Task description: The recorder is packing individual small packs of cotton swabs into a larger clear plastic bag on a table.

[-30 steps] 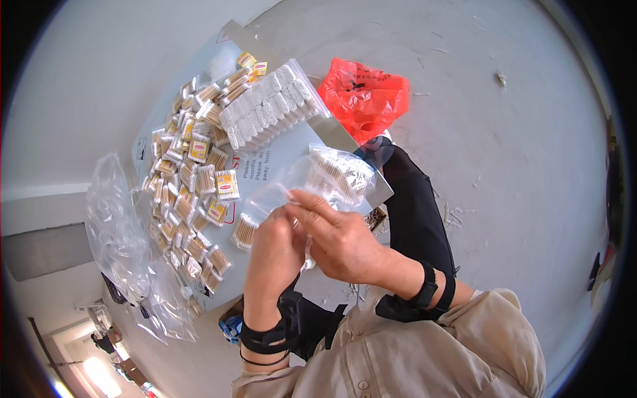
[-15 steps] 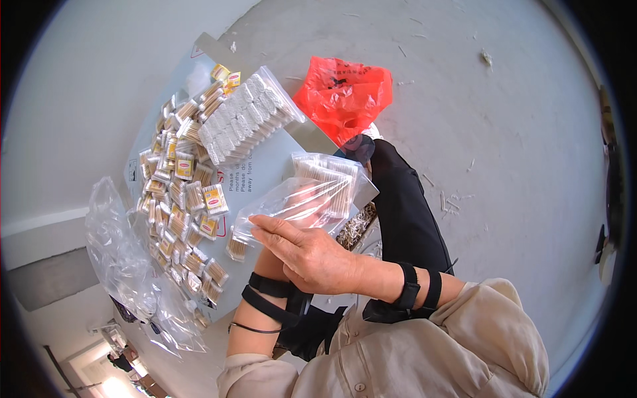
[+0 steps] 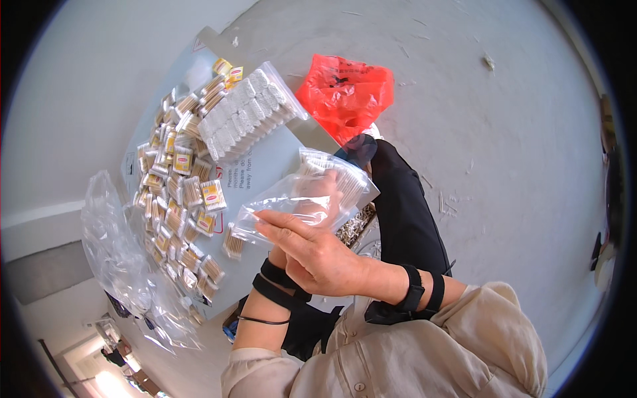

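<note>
Head view: your right hand (image 3: pixel 322 260) pinches the mouth edge of a clear bag (image 3: pixel 277 194) between thumb and fingers. Your left hand (image 3: pixel 320 203) is inside that bag, reaching the swab bundles (image 3: pixel 352 184) at its far end; can't tell through the plastic whether those fingers grip any. Bag's over the right-hand corner of the worktop (image 3: pixel 269 161). Loose swab packs (image 3: pixel 176 192) pile to the left, filled bag (image 3: pixel 247 118) lies beyond, red bag (image 3: pixel 348 96) past the edge.
</note>
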Demonstrator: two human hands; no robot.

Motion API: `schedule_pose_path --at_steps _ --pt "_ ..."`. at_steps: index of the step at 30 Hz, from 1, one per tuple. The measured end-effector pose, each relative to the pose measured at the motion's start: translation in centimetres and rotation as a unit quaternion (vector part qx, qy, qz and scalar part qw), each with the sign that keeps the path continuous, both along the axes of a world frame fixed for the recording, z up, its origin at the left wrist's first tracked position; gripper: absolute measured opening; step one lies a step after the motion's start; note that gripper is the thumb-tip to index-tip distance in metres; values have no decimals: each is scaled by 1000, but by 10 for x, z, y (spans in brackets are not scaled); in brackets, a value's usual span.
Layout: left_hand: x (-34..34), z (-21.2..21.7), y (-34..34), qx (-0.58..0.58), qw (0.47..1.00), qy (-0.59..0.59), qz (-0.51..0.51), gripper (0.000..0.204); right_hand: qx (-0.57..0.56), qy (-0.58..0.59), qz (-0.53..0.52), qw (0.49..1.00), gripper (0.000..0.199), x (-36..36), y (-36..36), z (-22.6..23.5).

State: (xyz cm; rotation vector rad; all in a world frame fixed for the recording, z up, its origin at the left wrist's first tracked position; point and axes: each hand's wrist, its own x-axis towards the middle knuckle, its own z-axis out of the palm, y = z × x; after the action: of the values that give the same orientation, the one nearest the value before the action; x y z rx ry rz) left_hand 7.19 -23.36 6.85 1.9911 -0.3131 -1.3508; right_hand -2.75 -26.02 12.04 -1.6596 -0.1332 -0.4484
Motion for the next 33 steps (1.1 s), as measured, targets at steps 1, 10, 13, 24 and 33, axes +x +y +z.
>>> schedule_pose_path --at_steps 1,10,13,24,33 --pt "3 -2 5 -40 998 -38 -28 38 2 -2 -12 1000 66 0 0 3" --pt "32 63 65 -127 923 -261 -251 26 -46 30 -74 996 62 -1 -32 13" --pt "32 99 118 -321 935 -127 75 15 -13 70 -77 994 62 -3 -36 14" --pt "65 -78 282 149 908 -348 180 42 -25 55 -83 995 61 1 -30 20" --pt "41 15 225 -169 869 -3 466 21 -20 44 -96 994 57 -1 -36 17"
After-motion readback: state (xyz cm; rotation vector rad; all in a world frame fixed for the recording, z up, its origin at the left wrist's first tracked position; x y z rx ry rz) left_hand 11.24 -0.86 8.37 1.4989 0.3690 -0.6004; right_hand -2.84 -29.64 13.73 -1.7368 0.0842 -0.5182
